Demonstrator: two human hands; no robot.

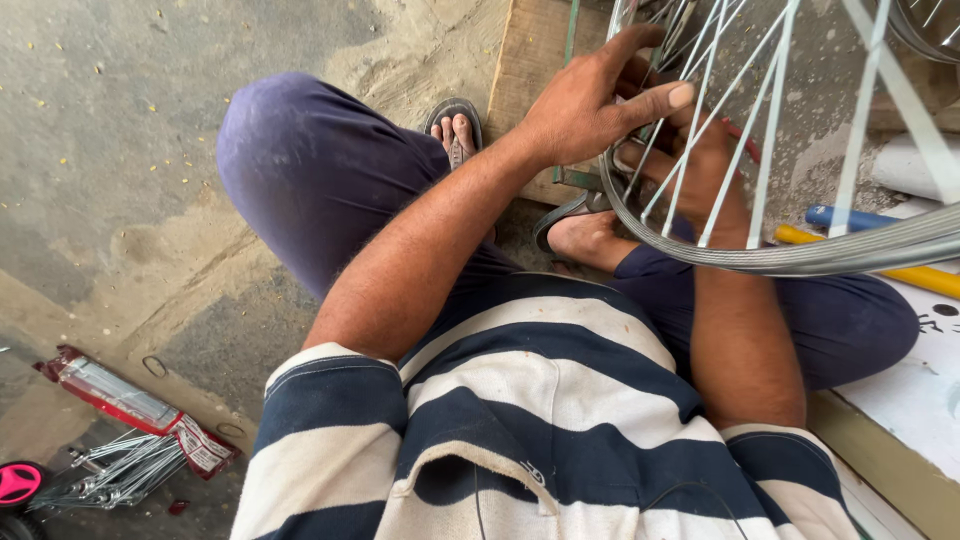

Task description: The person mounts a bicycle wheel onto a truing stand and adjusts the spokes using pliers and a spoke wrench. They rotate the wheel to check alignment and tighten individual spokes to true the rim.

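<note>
Seen from above: seated person, legs crossed on concrete floor [120, 150], working a bicycle wheel rim [800, 255] w/ both hands. Left hand [590, 105] sits at the rim's near-left edge, thumb and index extended, fingers spread over the spokes [735, 150]; it touches them but whether it pinches one cannot be told. Right hand [700, 170] lies behind the spokes, inside the rim, fingers curled, apparently closed on a small red-tipped tool [742, 140]; the grip itself is partly hidden. Rim rests near the knees, tilted toward the viewer, over a wooden board [530, 50]. Beyond the rim, right: yellow rod [920, 275] and blue rod [850, 216] on a white sheet [930, 380]. Lower left, well apart: bundle of loose spokes [120, 470] spilling from a red packet [130, 400], just beside a pink item [18, 482].

Risks, as judged: (a) rim is steadied only by hands and legs, so a hard twist may rock it and let the tool slip off; (b) fingers threaded between taut spokes may get nipped if the wheel turns; (c) sandalled feet [455, 130] lie right under the rim edge, exposed should it drop.
</note>
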